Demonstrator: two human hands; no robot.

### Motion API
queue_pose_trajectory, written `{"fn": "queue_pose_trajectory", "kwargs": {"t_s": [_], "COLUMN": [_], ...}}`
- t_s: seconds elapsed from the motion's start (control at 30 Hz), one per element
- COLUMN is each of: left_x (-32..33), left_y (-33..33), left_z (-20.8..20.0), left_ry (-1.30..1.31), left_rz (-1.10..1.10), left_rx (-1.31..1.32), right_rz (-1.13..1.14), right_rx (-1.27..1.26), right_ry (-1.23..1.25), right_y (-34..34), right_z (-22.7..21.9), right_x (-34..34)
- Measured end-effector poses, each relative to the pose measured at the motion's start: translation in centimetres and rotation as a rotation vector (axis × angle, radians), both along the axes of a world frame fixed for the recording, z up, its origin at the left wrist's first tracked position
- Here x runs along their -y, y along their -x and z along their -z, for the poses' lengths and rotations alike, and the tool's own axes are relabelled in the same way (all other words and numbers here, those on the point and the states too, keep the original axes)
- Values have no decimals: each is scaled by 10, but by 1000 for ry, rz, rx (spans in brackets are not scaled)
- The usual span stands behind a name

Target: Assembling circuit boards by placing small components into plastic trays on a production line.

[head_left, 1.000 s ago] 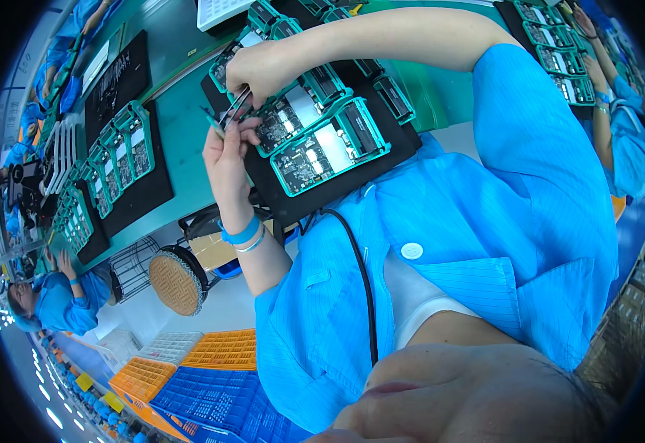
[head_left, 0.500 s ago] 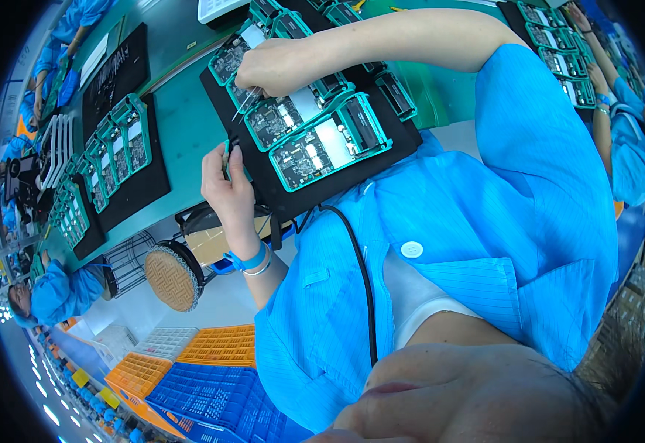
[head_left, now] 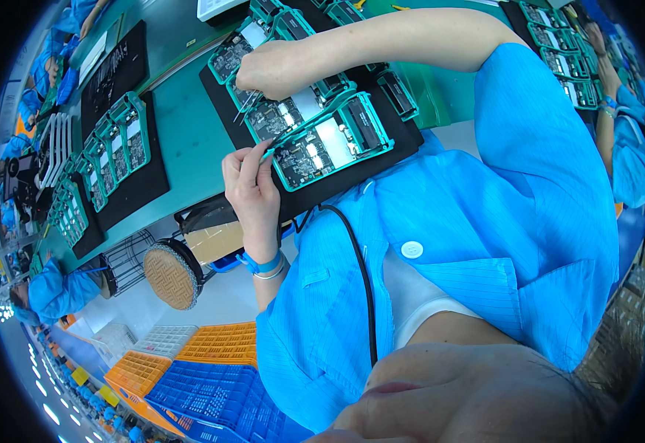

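My left hand [head_left: 252,183], with a blue wristband, is closed at the near left corner of the nearest turquoise frame [head_left: 315,182]. Its fingertips pinch a thin dark tool [head_left: 284,137] that slants over the frame's edge; its exact kind does not show. That frame carries a dark circuit board [head_left: 300,161], a pale silvery plate [head_left: 335,142] and a black block. Over the neighbouring frame's board [head_left: 265,122], my right hand [head_left: 274,70] is closed on thin metal tweezers [head_left: 246,103], prongs pointing down. The fingers are partly hidden behind the back of the hand.
Black mats lie under the frames on a green bench [head_left: 189,122]. More framed boards [head_left: 119,151] stand to the left and others [head_left: 562,55] at the right, near co-workers. A woven stool [head_left: 171,275] and orange and blue crates [head_left: 211,391] are beside me.
My left hand has moved right and slightly down, from beside the mat to the nearest frame's corner, bringing the thin dark tool over it. My right hand stays nearly in place.
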State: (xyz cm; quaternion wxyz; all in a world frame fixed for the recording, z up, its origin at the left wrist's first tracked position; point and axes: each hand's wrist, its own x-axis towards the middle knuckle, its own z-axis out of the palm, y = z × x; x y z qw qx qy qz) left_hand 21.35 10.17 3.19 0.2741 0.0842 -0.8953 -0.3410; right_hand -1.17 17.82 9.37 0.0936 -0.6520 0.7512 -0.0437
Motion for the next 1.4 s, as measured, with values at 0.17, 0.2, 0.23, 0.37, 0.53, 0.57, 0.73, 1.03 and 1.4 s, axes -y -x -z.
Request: {"fn": "queue_pose_trajectory", "kwargs": {"t_s": [0.17, 0.2, 0.23, 0.37, 0.53, 0.57, 0.73, 1.03, 1.4], "left_x": [-4, -4, -4, -4, -11, -12, -15, -27, -17], "left_y": [8, 9, 10, 13, 21, 22, 29, 31, 28], "left_z": [-1, -2, -4, -4, -2, -1, 1, 12, 9], "left_ry": [91, 90, 85, 90, 60, 45, 31, -19, 143], "left_rz": [35, 36, 50, 81, 78, 84, 103, 11, 102], "left_rx": [-94, -93, -90, -84, -74, -77, -65, -143, -114], "right_rz": [-27, -36, -35, -19, 61, 64, 82, 130, 131], "right_rx": [-52, -66, -65, -36, 183, 186, 206, 187, 241], "right_ry": [57, 38, 38, 74, 111, 109, 217, 277, 213], "right_y": [-6, -6, -6, -2, 10, 14, 31, 17, -4], "right_z": [-1, -1, -1, 5, -15, -17, -10, -18, -35], "right_x": [-2, -2, -2, 3, -1, -3, -6, -43, -71]}}
